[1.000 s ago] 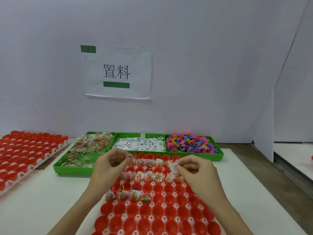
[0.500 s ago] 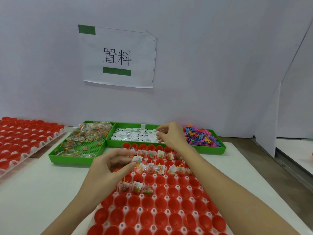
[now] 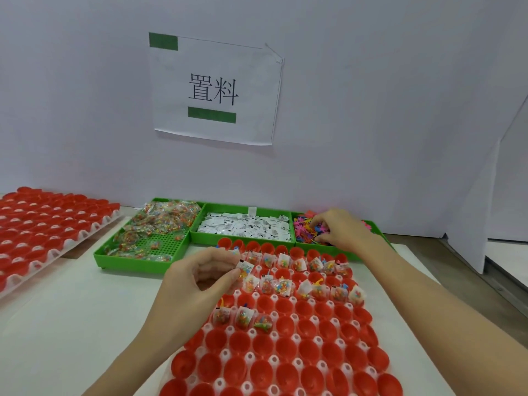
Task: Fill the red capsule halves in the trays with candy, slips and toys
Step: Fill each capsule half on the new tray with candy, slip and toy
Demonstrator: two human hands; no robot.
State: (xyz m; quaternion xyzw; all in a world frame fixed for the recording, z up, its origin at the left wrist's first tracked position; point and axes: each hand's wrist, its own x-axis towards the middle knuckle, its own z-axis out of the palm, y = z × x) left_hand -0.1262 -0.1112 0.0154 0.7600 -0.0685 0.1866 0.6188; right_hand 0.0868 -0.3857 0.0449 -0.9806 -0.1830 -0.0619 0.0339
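Bare white tabletop (image 3: 65, 318), lower left of frame: open passage between the side tray of red halves (image 3: 43, 232) at far left and the central capsule tray (image 3: 285, 332). Green bins (image 3: 197, 238) close the far edge against the white wall (image 3: 371, 110). At right, the right forearm (image 3: 428, 304) crosses the central tray; narrow table strip beyond.

Bare forearms and hands, nothing worn

Both forearms enter from the lower edge uncovered, with no sleeve showing. The left hand (image 3: 200, 277) and the right hand (image 3: 341, 228) carry no glove, ring, watch or band. The fingers (image 3: 320, 221) are slender with short, plain, unpainted nails.
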